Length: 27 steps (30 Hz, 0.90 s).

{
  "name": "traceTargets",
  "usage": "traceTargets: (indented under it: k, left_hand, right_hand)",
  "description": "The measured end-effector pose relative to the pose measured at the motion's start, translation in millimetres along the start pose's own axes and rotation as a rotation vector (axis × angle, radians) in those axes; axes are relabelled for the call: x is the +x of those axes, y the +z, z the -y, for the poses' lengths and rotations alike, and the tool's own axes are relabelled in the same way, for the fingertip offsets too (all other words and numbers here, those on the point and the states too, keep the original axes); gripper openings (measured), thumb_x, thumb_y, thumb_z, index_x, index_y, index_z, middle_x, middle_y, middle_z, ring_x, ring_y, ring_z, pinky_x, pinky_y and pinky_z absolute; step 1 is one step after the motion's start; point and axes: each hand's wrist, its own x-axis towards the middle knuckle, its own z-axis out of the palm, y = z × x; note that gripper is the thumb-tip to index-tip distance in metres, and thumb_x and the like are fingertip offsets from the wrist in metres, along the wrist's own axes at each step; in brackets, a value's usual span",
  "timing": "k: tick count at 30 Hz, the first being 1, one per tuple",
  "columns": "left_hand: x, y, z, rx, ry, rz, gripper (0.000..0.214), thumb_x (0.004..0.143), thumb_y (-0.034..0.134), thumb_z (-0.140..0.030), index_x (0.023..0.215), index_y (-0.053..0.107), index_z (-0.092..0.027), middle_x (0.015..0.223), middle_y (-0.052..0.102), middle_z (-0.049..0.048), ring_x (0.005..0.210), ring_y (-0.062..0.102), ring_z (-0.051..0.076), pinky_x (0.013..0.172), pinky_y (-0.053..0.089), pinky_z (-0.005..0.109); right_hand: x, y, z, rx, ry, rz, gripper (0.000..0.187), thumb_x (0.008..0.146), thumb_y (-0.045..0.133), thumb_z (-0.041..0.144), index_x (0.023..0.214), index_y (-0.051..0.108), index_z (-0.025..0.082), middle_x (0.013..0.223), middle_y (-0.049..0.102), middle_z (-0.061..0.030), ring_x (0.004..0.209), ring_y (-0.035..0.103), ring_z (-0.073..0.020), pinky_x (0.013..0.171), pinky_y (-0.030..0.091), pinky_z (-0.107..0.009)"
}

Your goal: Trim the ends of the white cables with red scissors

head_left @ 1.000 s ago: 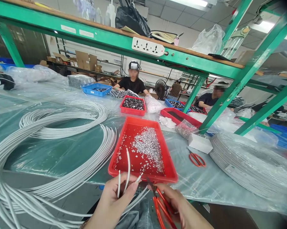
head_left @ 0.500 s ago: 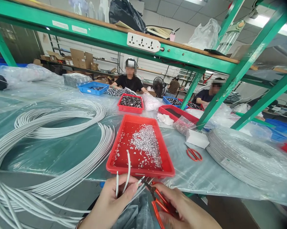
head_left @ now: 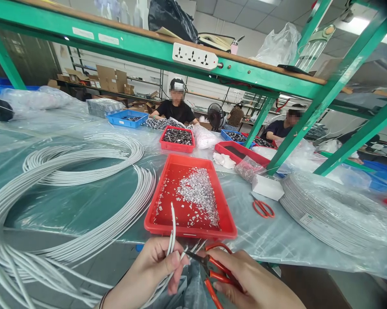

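Pinched in my left hand (head_left: 158, 266) are several white cables (head_left: 173, 223). A pair stands up past the fingers, and another end points right, beside the thumb. My right hand (head_left: 241, 274) grips red-handled scissors (head_left: 224, 277), their dark blades at the cable end by my left fingertips. Whether the blades touch the cable, I cannot make out. Just beyond both hands lies a red tray (head_left: 152, 214) with a pile of small shiny metal pieces (head_left: 198, 193) inside.
Coiled white cables (head_left: 52, 171) cover the table's left side. On the right are another pair of scissors (head_left: 262, 209), a white box (head_left: 267, 187) and a wrapped cable coil (head_left: 335, 214). A green shelf frame (head_left: 142, 47) crosses overhead. Co-workers sit across the table.
The upright cables have drawn closer together in my left hand, whose lower fingers have opened out somewhat. The scissors have shifted slightly, and their blades now lie nearer my left fingertips.
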Motion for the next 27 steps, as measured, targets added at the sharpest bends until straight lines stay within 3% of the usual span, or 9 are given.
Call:
traceTargets:
  k: [4,7,9,11,14,18,23,25,27]
  left_hand:
    - [-2,2.9,-1,-0.042,0.006,0.004,0.041,0.078,0.073,-0.049,0.069,0.061,-0.011,0.044,0.049,-0.0005,0.033,0.038,0.006,0.039,0.031,0.011]
    - [-3,5.9,2,0.007,0.020,-0.036,0.042,0.078,0.073,-0.051,0.073,0.063,-0.011,0.050,0.053,0.0018,0.036,0.044,0.009,0.037,0.033,0.011]
    - [-2,8.1,5,0.070,0.033,-0.050,0.043,0.077,0.072,-0.052,0.071,0.062,-0.010,0.051,0.053,0.0025,0.038,0.046,0.011,0.038,0.034,0.012]
    - [-2,9.4,8,0.171,0.056,-0.050,0.042,0.078,0.071,-0.049,0.066,0.060,-0.010,0.048,0.050,0.0006,0.039,0.044,0.011,0.039,0.035,0.013]
    - [-1,7.9,8,0.300,0.064,-0.033,0.033,0.080,0.067,-0.039,0.065,0.058,-0.011,0.050,0.045,-0.0020,0.041,0.041,0.010,0.041,0.035,0.013]
    - [-1,3.9,6,0.341,0.062,0.037,0.030,0.082,0.060,-0.033,0.062,0.051,-0.013,0.052,0.043,-0.0024,0.043,0.038,0.011,0.042,0.033,0.014]
    - [-1,1.6,2,0.417,0.126,0.132,0.037,0.088,0.059,-0.042,0.066,0.052,-0.013,0.059,0.045,-0.0004,0.047,0.037,0.012,0.046,0.033,0.016]
    - [-1,0.3,4,0.366,0.092,0.145,0.042,0.086,0.061,-0.051,0.069,0.054,-0.013,0.059,0.045,-0.0005,0.046,0.036,0.011,0.044,0.032,0.015]
    - [-1,-1.4,6,0.331,0.071,0.110,0.045,0.083,0.062,-0.054,0.069,0.055,-0.012,0.058,0.045,-0.0012,0.044,0.034,0.010,0.042,0.029,0.015]
  right_hand:
    - [5,5,-10,0.189,-0.013,-0.117,0.023,0.077,0.054,0.021,0.100,0.056,0.023,0.074,0.053,-0.0028,0.065,0.047,-0.0163,0.059,0.039,-0.027]
    - [18,19,-11,0.613,-0.101,-0.292,0.024,0.073,0.060,0.023,0.096,0.056,0.018,0.055,0.034,0.0059,0.045,0.029,-0.0069,0.043,0.025,-0.020]
    - [30,33,-4,0.882,-0.169,-0.334,0.028,0.069,0.065,0.023,0.095,0.056,0.017,0.050,0.029,0.0089,0.041,0.022,-0.0045,0.040,0.020,-0.018]
    - [42,47,6,1.085,-0.220,-0.330,0.015,0.071,0.065,0.026,0.078,0.057,0.016,0.050,0.039,0.0059,0.042,0.031,-0.0050,0.043,0.025,-0.019]
    - [52,61,17,1.273,-0.211,-0.429,0.021,0.076,0.062,0.029,0.064,0.051,0.015,0.045,0.040,0.0059,0.040,0.033,-0.0052,0.042,0.025,-0.019]
    - [54,65,17,1.424,-0.149,-0.329,0.029,0.070,0.068,0.032,0.059,0.048,0.014,0.039,0.035,0.0085,0.036,0.025,-0.0033,0.040,0.018,-0.019]
    - [54,64,15,1.576,-0.048,-0.071,0.033,0.078,0.055,0.043,0.061,0.044,0.017,0.033,0.019,0.0125,0.030,0.011,-0.0040,0.038,0.017,-0.019]
    - [55,64,14,1.568,-0.056,-0.094,0.034,0.076,0.056,0.044,0.060,0.045,0.016,0.033,0.021,0.0117,0.031,0.014,-0.0042,0.038,0.018,-0.020]
    - [55,65,13,1.519,-0.089,-0.199,0.035,0.072,0.062,0.046,0.062,0.050,0.015,0.036,0.030,0.0100,0.033,0.020,-0.0039,0.040,0.017,-0.019]
